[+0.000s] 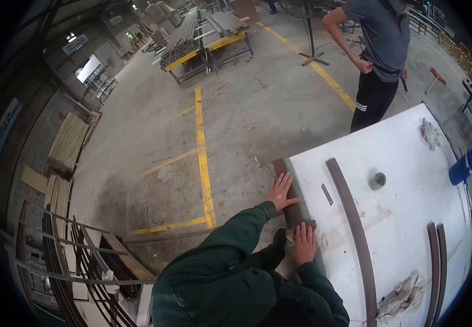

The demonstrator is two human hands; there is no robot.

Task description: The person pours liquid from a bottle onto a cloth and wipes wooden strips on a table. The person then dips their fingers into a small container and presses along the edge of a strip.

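A short brown strip (292, 217) lies along the near left edge of the white-topped table (328, 150), over a green edge band. My left hand (282, 193) rests flat on this strip, fingers stretched and thumb apart. Lower down, my right hand (304, 246) lies with its fingers extended at the strip's near end; its palm side is hidden. A small flat metal piece (327, 194) lies to the right of my hands. Beyond it runs a long, slightly curved brown strip (353, 218).
On the table are a small round container (377, 181), a crumpled cloth (402, 297), two brown strips (437, 261), a glove (430, 134) and a blue bottle (463, 167). A person (380, 49) stands beyond the table. At lower left is a rack (83, 261) of long strips.
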